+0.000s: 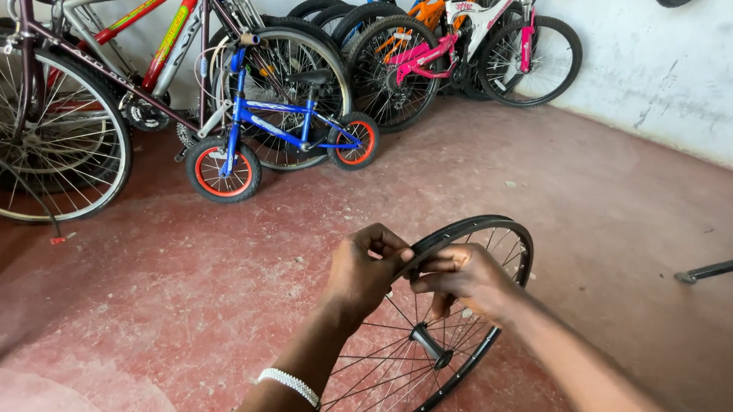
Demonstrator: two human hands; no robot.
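A bare wheel (426, 337) with black rim and thin spokes stands on edge on the red floor (595, 211), just ahead of the person. The left hand (362, 274) and right hand (468, 280) both pinch its top edge, fingers curled tight on the rim. Farther off, a small blue bike (282, 133) and larger bikes (79, 53) line the white wall (688, 73).

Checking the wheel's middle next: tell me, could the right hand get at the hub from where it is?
Probably yes. The right hand grips the black rim just above the hub, with only thin spokes between them.
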